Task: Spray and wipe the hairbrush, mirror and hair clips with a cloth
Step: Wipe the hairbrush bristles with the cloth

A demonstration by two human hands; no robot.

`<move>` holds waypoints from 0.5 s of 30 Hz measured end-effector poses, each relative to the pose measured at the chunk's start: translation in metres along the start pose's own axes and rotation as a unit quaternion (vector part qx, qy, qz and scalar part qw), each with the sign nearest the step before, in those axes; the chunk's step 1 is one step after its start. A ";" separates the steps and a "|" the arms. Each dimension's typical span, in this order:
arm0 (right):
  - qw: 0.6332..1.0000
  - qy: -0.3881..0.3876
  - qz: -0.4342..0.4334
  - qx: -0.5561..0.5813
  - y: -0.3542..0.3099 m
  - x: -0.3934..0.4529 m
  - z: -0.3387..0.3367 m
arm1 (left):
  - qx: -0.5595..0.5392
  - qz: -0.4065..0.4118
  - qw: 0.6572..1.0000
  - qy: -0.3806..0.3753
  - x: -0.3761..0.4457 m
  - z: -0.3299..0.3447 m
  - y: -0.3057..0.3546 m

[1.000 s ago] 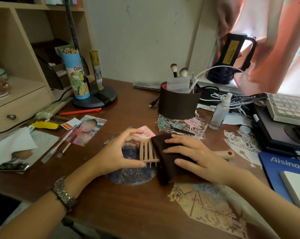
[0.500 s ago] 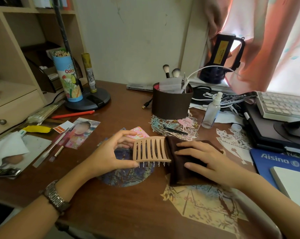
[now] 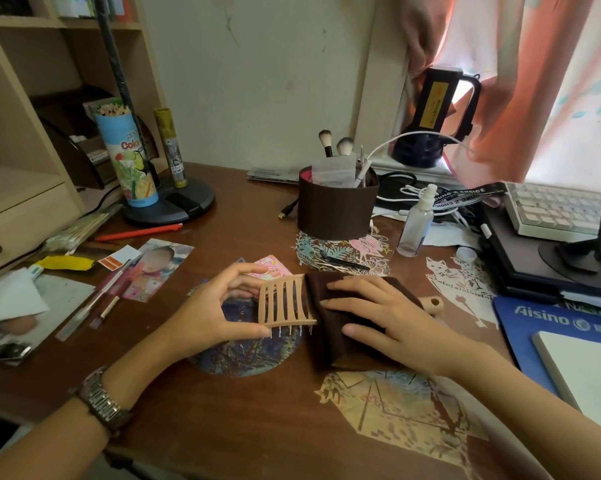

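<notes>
Best done by keeping the hairbrush [image 3: 287, 301] pinned at its head while dragging the cloth [image 3: 330, 327] along the slats, one pass after another, with firm flat pressure and the folds pushed down between the ribs. Pale wood, slotted head, thin pins poking out beneath, handle end [image 3: 432, 304] jutting past the cloth on the far side. Lying on the desk [image 3: 250, 427] at centre, over a round dark picture mat [image 3: 247, 355]. Left hand [image 3: 216, 311] clamped on the brush head, thumb below, fingers above. Right hand [image 3: 378, 313] spread flat, pressing the brown cloth onto the brush. Spray bottle [image 3: 415, 226] upright, well behind, near a brown holder [image 3: 337, 211] of makeup brushes.
</notes>
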State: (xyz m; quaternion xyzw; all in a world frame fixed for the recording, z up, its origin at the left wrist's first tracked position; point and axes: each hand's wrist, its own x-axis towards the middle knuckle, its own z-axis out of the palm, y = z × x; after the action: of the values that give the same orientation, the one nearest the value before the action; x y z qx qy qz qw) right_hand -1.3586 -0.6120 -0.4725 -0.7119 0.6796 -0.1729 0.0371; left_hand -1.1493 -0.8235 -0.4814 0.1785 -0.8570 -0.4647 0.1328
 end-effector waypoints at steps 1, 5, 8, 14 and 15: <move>1.000 0.003 -0.005 -0.002 -0.003 0.004 0.001 | 0.004 0.002 1.000 0.001 0.000 0.000 0.000; 1.000 0.009 -0.014 -0.013 -0.009 0.015 0.003 | 0.004 0.004 1.000 0.006 -0.001 0.001 -0.002; 1.000 0.002 -0.006 0.002 -0.008 0.013 0.000 | 0.002 0.003 1.000 0.008 -0.001 0.000 -0.003; 1.000 -0.008 -0.007 0.007 -0.006 0.006 -0.001 | 0.005 0.007 1.000 0.006 0.000 -0.002 0.000; 1.000 -0.007 -0.007 0.004 -0.007 0.007 0.000 | 0.009 0.008 1.000 0.006 0.000 -0.003 0.001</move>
State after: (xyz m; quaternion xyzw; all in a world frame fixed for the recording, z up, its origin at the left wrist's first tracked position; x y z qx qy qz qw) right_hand -1.3515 -0.6183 -0.4692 -0.7176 0.6737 -0.1711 0.0439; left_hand -1.1481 -0.8256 -0.4791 0.1758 -0.8616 -0.4549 0.1403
